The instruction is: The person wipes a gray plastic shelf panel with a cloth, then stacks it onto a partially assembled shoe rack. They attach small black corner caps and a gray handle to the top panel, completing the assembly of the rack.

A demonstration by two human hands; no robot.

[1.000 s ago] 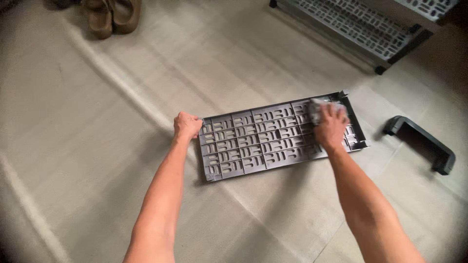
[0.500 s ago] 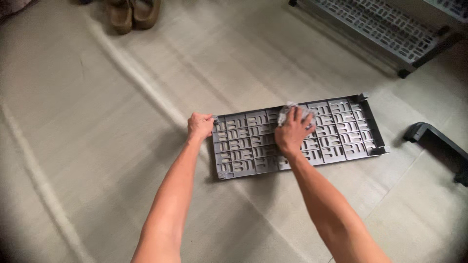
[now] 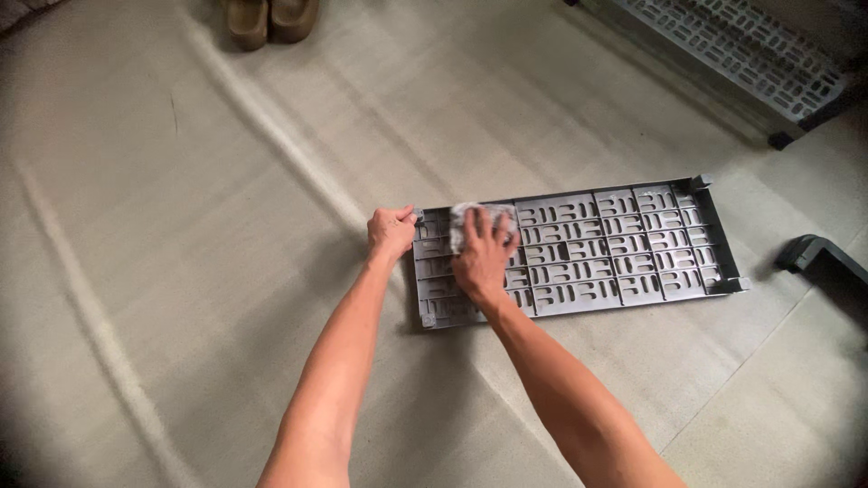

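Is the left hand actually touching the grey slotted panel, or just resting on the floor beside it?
Touching. The head view shows the left hand curled around the left end corner of the grey slotted panel, fingers wrapped over its edge with no gap visible.

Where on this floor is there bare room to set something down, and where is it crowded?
Bare floor spreads wide left of the left hand, below the sandals. Another free patch lies below the grey slotted panel, right of the right forearm. It is crowded at the panel's left end, where the right hand presses a cloth, and by the rack.
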